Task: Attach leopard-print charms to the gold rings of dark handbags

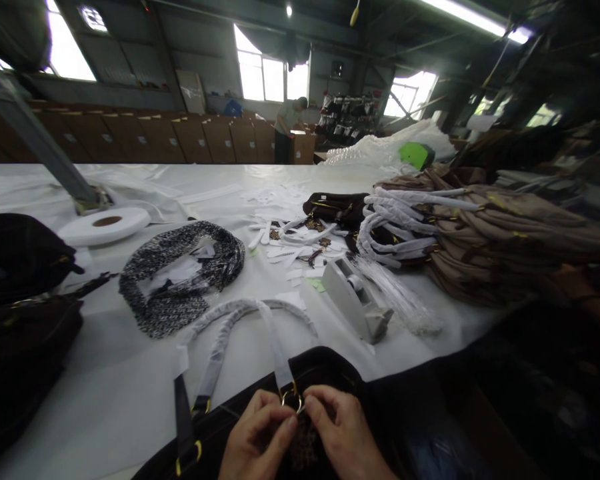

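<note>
A dark handbag (pixel 325 363) lies at the table's near edge, in front of me. Its handles (pixel 225 333) are wrapped in white paper and arch away over the tabletop. My left hand (pixel 263 433) and my right hand (pixel 337 423) meet at a gold ring (pixel 293 400) at the foot of one handle. Both hands pinch the ring between thumb and fingers, one from each side. Beneath them hangs a brownish patterned piece (pixel 304 447), too dim to make out well. More gold rings (pixel 199 450) show at the bag's left side.
A grey tape dispenser (pixel 353 300) stands right of centre beside a bundle of clear plastic strands (pixel 400 300). To the left lie a knitted black-and-white piece (pixel 140 273), a white tape roll (pixel 125 223) and dark bags (pixel 20 320). Brown bags (pixel 520 233) are piled right. A person (pixel 286 127) stands beyond.
</note>
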Motion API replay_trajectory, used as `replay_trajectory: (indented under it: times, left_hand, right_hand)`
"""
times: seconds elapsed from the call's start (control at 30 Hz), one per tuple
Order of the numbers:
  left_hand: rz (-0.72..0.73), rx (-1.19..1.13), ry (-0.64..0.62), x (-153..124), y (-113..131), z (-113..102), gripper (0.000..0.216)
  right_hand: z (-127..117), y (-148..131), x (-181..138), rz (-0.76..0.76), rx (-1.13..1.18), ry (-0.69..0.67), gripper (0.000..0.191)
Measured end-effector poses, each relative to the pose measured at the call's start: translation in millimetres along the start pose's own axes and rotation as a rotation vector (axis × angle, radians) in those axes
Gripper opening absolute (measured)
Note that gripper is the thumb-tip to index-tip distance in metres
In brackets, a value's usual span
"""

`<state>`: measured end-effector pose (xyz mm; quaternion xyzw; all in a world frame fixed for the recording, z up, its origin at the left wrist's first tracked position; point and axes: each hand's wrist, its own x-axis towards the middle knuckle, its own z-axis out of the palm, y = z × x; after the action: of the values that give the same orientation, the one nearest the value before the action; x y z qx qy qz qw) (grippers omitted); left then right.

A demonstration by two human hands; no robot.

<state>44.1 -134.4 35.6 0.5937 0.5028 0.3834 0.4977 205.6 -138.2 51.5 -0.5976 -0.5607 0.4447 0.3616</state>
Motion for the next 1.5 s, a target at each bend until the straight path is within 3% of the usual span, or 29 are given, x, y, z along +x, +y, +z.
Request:
replay_trajectory:
  times: [0.33, 0.6, 0.73, 0.87, 1.0, 1.2, 1.33, 1.43, 1.5]
  left_hand:
    - [-0.023, 0.028, 0.111, 1.3, 0.1, 2.4, 0.024]
    - [0.285, 0.174, 0.137, -6.0, -17.1, 6.9, 0.016]
    - [0.339, 0.273, 0.207, -6.9, -21.5, 10.1, 0.018]
    - [0.314, 0.282, 0.217, -5.0, -23.7, 9.3, 0.015]
    - [0.304, 0.266, 0.178, -3.7, -25.6, 6.6, 0.015]
    - [0.367, 0.285, 0.279, -4.3, -20.6, 5.5, 0.019]
    - [0.382, 0.232, 0.188, -5.2, -12.1, 8.4, 0.019]
    - [0.347, 0.189, 0.131, -5.0, -5.2, 8.5, 0.02]
    - [0.31, 0.18, 0.122, -4.6, -2.7, 7.3, 0.02]
  right_hand:
    - [9.3, -3.0, 9.9, 0.107, 0.001, 0.021, 0.015]
    - [13.3, 0.8, 7.3, 0.083, -0.004, 0.053, 0.016]
    - [9.1, -3.0, 3.9, 0.008, -0.023, 0.011, 0.022]
    - [4.2, 1.5, -3.8, -0.053, -0.013, -0.058, 0.016]
    - [5.3, 11.8, -6.1, -0.179, -0.111, -0.005, 0.019]
    - [5.7, 15.6, -4.9, -0.425, -0.162, 0.118, 0.018]
    - [4.9, 12.1, -9.9, -0.569, -0.189, 0.114, 0.02]
    - [6.0, 10.9, -11.2, -0.57, -0.192, 0.1, 0.02]
    - [6.8, 10.7, -8.7, -0.482, -0.15, 0.112, 0.02]
